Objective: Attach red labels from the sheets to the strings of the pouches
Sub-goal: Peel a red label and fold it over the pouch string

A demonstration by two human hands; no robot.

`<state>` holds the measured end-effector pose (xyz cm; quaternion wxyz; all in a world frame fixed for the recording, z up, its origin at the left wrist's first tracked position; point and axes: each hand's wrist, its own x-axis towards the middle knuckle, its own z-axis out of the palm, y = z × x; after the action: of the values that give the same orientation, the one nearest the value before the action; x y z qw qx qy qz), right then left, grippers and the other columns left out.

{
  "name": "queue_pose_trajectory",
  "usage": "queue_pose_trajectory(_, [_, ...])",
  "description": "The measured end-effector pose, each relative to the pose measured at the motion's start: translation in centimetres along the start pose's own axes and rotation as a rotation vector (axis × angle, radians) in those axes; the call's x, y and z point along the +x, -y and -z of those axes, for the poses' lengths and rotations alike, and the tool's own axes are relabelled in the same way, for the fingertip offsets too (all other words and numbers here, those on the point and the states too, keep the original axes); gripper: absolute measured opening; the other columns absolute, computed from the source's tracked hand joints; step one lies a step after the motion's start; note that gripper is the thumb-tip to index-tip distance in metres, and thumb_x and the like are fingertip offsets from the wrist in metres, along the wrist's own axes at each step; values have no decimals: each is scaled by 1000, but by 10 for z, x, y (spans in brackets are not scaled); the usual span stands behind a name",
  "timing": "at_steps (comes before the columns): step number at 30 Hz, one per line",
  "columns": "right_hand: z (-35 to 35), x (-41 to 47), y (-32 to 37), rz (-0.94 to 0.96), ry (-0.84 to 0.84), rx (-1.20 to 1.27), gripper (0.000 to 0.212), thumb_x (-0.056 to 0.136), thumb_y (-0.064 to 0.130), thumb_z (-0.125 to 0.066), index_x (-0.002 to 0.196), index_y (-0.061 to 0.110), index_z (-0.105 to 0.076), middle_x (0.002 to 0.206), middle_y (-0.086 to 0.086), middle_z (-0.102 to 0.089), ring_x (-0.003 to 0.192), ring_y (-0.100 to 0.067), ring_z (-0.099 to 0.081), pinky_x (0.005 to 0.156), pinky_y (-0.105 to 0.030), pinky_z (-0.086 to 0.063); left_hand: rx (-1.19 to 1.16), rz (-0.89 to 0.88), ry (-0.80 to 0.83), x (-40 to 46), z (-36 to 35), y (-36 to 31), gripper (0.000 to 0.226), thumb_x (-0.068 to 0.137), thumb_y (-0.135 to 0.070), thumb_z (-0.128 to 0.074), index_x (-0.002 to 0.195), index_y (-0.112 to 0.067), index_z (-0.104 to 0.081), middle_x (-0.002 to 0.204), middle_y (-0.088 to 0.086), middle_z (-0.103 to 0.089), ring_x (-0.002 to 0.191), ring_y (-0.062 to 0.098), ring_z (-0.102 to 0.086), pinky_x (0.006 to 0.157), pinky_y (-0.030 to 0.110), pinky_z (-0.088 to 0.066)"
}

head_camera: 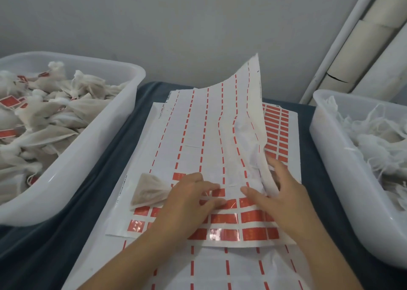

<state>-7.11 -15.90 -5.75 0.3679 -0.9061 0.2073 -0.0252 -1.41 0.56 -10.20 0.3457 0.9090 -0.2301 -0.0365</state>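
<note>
At lower centre, the left hand (pixel 187 199) rests with relaxed, slightly curled fingers on the red labels (pixel 224 219) of the top sheet (pixel 198 135). The right hand (pixel 279 192) pinches that sheet's lifted right edge. One pouch (pixel 149 190) lies just left of the left hand.

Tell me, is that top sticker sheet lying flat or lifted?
Partly lifted. The top sheet's right edge curls up off the table, with the right hand under it; its near end lies flat.
</note>
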Motion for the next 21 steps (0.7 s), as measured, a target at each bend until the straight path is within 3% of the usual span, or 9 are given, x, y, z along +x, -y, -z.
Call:
queue_pose_trajectory(3, [1, 0, 2, -118, 126, 214, 98, 50, 57, -67, 131, 51, -11, 132, 16, -39, 115, -15, -49, 92, -39, -46, 5, -1, -6, 0, 0, 0, 41, 86, -48, -55, 125, -36, -55, 93, -21, -40, 82, -1, -42, 77, 9, -34])
queue_pose_trajectory(5, [-4, -1, 5, -193, 221, 343, 101, 48, 54, -71, 130, 53, -11, 116, 18, -49, 100, -14, -58, 77, -32, -51, 6, -1, -6, 0, 1, -1, 39, 87, -46, -55, 125, -36, -56, 89, -23, -38, 83, 0, -42, 76, 8, -34])
queue_pose_trajectory(8, [-15, 3, 2, -210, 256, 409, 73, 66, 43, -78, 109, 57, -20, 96, 19, -55, 82, -14, -65, 69, -29, -57, -1, -17, -19, -1, 2, -4, 36, 87, -42, -56, 123, -36, -58, 84, -27, -35, 77, -3, -42, 66, 2, -33])
queue_pose_trajectory(13, [-16, 8, -6, -187, 231, 465, 51, 79, 31, -72, 88, 59, -30, 82, 23, -55, 61, -3, -67, 44, -12, -47, -10, -54, -36, -7, 0, -8, 36, 87, -44, -55, 122, -37, -57, 92, -25, -36, 81, -5, -40, 70, -1, -30])
queue_pose_trajectory(18, [-16, 10, -14, -214, 252, 583, 41, 79, 27, -72, 95, 49, -42, 85, 13, -68, 71, -15, -71, 57, -27, -57, -27, -58, -103, -8, 3, -9, 37, 86, -46, -55, 122, -38, -56, 94, -27, -37, 85, -4, -41, 70, -2, -29])
queue_pose_trajectory(21, [-18, 10, -15, -225, 290, 697, 42, 79, 23, -72, 104, 45, -46, 80, 10, -72, 72, -15, -72, 57, -29, -56, -38, -69, -125, -11, 7, -12, 37, 85, -46, -57, 121, -37, -58, 88, -32, -32, 82, -9, -41, 71, -3, -30])
